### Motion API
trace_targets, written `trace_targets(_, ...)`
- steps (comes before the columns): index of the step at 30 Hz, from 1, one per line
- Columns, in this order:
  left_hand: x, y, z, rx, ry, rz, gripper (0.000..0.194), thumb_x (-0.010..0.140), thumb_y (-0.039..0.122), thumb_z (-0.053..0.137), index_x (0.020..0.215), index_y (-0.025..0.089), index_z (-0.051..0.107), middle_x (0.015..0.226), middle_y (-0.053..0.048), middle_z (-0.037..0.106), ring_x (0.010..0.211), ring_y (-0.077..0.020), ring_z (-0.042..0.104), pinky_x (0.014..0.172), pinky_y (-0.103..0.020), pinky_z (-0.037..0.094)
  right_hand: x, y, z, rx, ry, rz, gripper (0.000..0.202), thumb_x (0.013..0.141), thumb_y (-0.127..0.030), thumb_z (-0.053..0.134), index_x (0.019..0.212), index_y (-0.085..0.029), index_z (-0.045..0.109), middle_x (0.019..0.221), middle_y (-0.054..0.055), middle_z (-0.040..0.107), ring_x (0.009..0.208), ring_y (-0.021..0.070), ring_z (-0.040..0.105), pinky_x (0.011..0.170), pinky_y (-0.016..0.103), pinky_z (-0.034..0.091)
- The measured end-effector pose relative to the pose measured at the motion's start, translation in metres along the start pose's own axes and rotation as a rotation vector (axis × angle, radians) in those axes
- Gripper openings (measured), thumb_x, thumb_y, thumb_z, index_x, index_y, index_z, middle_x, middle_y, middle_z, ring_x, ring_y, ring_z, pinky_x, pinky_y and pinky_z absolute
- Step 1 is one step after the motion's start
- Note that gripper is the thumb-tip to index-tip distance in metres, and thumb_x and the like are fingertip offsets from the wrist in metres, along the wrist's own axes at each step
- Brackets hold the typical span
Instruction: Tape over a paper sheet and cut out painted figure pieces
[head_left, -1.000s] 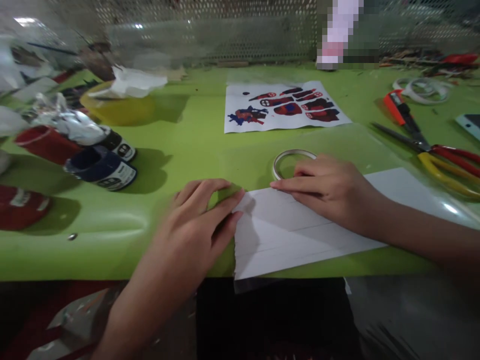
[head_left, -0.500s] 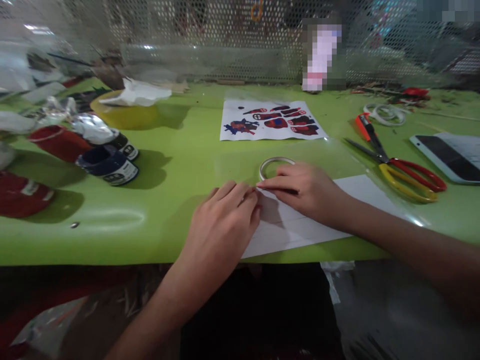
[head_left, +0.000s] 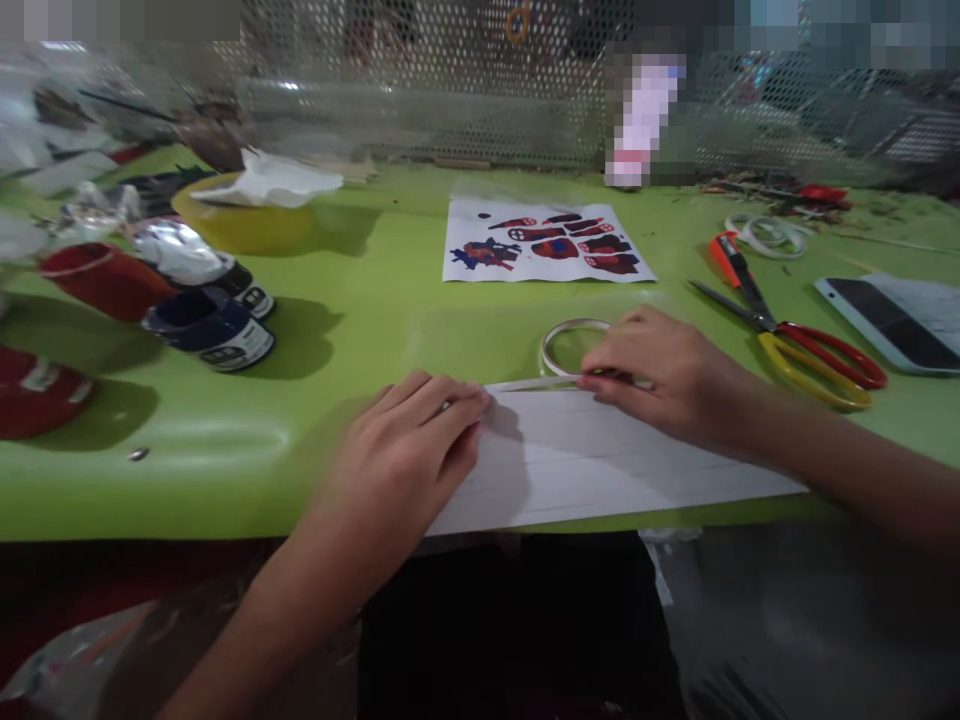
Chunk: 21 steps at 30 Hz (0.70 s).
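we look down at our two hands working at the front of a green tabletop [head_left: 337, 440]. a sheet of white paper [head_left: 592, 445], marked with faint lines, lies at its near edge. along the paper's far edge a narrow white tape strip [head_left: 534, 384] runs between our hands. our left hand [head_left: 409, 450] has its fingers drawn close together on the strip's left end; whether it pinches or presses, we cannot tell. our right hand [head_left: 675, 375] pinches the strip farther right, just beside a ring-shaped tape roll [head_left: 548, 350]. beyond lies a printed sheet [head_left: 553, 243] of red, blue and black shapes. to our right are scissors [head_left: 763, 323] with red and yellow handles, and a phone [head_left: 892, 325]; to our left, a dark blue paint jar [head_left: 214, 330] and a yellow bowl [head_left: 251, 228].
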<state>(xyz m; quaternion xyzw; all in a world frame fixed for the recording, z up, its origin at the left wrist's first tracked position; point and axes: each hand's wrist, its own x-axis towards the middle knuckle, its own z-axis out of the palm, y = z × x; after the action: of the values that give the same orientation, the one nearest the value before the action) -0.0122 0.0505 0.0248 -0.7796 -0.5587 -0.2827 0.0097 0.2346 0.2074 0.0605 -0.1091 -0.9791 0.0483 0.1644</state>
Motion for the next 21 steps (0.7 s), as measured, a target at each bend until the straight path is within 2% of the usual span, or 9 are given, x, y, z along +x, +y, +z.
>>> trace_targets(4, -0.004, -0.008, -0.002, -0.032, -0.030, -0.004, 0.021, 0.099, 0.017, 0.058, 0.116, 0.017, 0.070, 0.114, -0.005, 0.073, 0.103, -0.0216, 0.064, 0.090, -0.038, 0.051, -0.006, 0.005, -0.011, 0.027, -0.036, 0.047, 0.015, 0.101, -0.027, 0.054, 0.094, -0.022, 0.067, 0.082, 0.003, 0.075, 0.070, 0.0212, 0.060, 0.080, 0.041, 0.044)
trace_targets(9, -0.005, -0.009, -0.004, -0.014, -0.049, -0.007, 0.019, 0.100, 0.017, 0.057, 0.115, 0.018, 0.069, 0.113, -0.005, 0.072, 0.101, -0.0207, 0.063, 0.090, -0.037, 0.051, -0.024, 0.003, -0.026, -0.085, -0.063, 0.107, 0.015, 0.099, -0.024, 0.057, 0.094, -0.021, 0.071, 0.079, 0.006, 0.076, 0.070, 0.0231, 0.063, 0.067, 0.037, 0.043)
trace_targets(15, -0.005, -0.009, -0.003, -0.029, -0.040, -0.013, 0.019, 0.100, 0.018, 0.056, 0.115, 0.019, 0.067, 0.113, -0.005, 0.073, 0.103, -0.0205, 0.063, 0.091, -0.036, 0.051, -0.053, 0.015, -0.047, -0.127, -0.008, 0.170, 0.016, 0.099, -0.033, 0.060, 0.090, -0.027, 0.071, 0.076, 0.003, 0.077, 0.060, 0.0182, 0.068, 0.059, 0.032, 0.044)
trace_targets(17, -0.005, -0.009, -0.003, -0.030, -0.037, -0.016, 0.018, 0.100, 0.018, 0.056, 0.115, 0.020, 0.067, 0.113, -0.004, 0.073, 0.104, -0.0196, 0.063, 0.092, -0.035, 0.051, -0.062, 0.018, -0.050, -0.105, -0.023, 0.255, 0.017, 0.098, -0.037, 0.061, 0.087, -0.028, 0.071, 0.071, 0.001, 0.075, 0.053, 0.0165, 0.065, 0.052, 0.031, 0.041)
trace_targets(21, -0.008, -0.011, -0.009, 0.004, -0.066, -0.013, 0.018, 0.101, 0.021, 0.056, 0.116, 0.022, 0.065, 0.115, -0.003, 0.072, 0.105, -0.0199, 0.063, 0.092, -0.036, 0.050, -0.066, 0.012, -0.047, -0.054, -0.063, 0.413, 0.019, 0.095, -0.040, 0.061, 0.083, -0.029, 0.071, 0.055, -0.005, 0.065, 0.038, 0.0132, 0.049, 0.042, 0.030, 0.036)
